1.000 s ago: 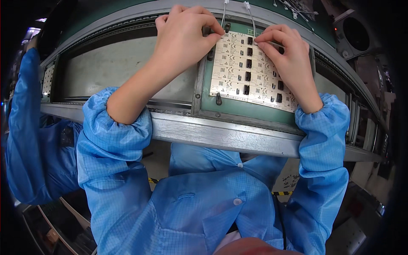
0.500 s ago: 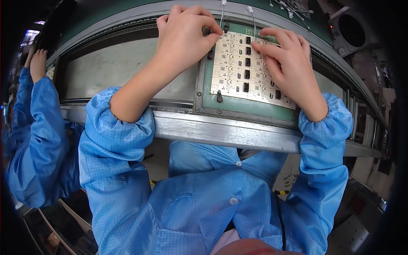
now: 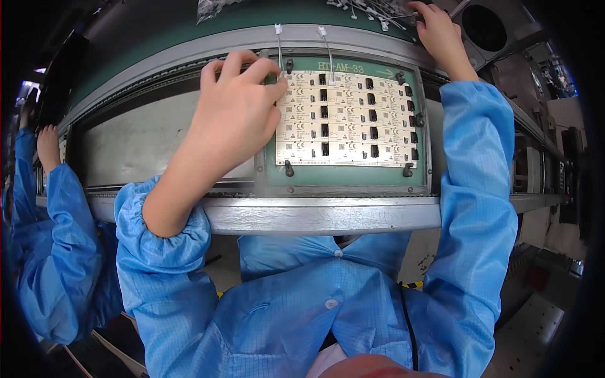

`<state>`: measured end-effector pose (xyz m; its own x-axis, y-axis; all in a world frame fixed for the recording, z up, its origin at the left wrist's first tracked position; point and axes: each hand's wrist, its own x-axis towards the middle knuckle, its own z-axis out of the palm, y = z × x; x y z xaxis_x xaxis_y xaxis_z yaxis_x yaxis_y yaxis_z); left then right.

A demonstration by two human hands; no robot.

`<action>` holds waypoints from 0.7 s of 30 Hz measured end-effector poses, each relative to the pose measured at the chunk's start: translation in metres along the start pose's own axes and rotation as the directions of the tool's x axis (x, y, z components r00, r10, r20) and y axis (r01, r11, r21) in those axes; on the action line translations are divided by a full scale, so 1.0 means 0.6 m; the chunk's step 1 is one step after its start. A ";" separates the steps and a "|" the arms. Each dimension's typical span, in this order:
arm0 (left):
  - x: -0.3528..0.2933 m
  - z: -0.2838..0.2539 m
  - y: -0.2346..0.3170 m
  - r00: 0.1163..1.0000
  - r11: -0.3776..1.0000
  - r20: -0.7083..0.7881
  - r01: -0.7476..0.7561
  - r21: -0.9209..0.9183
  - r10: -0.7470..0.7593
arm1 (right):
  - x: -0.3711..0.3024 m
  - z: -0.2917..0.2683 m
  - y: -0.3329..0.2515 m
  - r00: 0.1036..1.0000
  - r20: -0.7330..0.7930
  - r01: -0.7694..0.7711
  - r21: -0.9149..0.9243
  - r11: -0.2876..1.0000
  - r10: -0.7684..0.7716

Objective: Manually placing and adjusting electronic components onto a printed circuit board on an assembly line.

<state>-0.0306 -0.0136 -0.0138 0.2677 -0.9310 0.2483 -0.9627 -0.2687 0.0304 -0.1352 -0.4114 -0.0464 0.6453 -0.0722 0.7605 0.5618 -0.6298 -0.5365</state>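
A metal-railed conveyor [image 3: 328, 216] stretches left and right beyond a white circuit panel [image 3: 354, 114], its scuffed front rail on the wearer's side of the panel. A green desk [image 3: 296, 14] spreads past the panel's far side, behind the back rail. Well to the left of the panel, a co-worker's blue sleeve [image 3: 69, 233] reaches toward the same line. The panel, three columns of small boards, lies flat on a green fixture [image 3: 343, 179]. Beyond its far right corner stands a dark, round-faced unit [image 3: 484, 28].

The wearer's hands work apart. The left hand [image 3: 242, 104], loosely curled, has its fingertips at the panel's far left corner, by the foot of a cable; whether they pinch it, one cannot tell. The right hand [image 3: 441, 34] is past the panel's far right corner, fingers partly spread at a heap of loose cables [image 3: 372, 11] — a grip on one cannot be made out.

The left cable [image 3: 280, 49] rises from that far left corner and the right cable [image 3: 327, 55] from the top of the middle column, both running outward to white plugs on the back rail. Dark clips [image 3: 289, 169] sit around the panel's margin; black components [image 3: 324, 131] line its columns.

Good handling here probably means a light left touch on the cable's foot, no weight on the panel — and one cable teased from the heap by its end, without tugging its neighbours.
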 end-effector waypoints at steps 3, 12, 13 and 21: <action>0.013 0.019 -0.015 0.997 0.988 -0.070 0.029 -0.155 -0.041 | -0.020 -0.086 0.090 0.890 0.073 -0.192 -0.835 0.515 0.451; 0.248 0.050 -0.035 0.960 0.976 -0.203 0.169 -0.139 -0.195 | 0.007 -0.098 0.023 0.913 0.017 -0.253 -0.762 0.597 0.408; 0.285 0.068 -0.045 0.971 0.985 -0.188 0.129 -0.112 -0.148 | 0.019 -0.100 0.006 0.936 0.010 -0.231 -0.740 0.632 0.353; 0.337 0.121 -0.043 0.974 0.969 -0.179 -0.093 0.229 0.136 | -0.009 -0.131 -0.050 0.934 -0.079 -0.259 -0.822 0.508 0.348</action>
<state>0.0512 -0.2126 -0.0347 0.1235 -0.8993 0.4196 -0.9490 -0.2306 -0.2149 -0.1960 -0.4533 -0.0055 0.7575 -0.3476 0.5526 -0.3068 -0.9367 -0.1686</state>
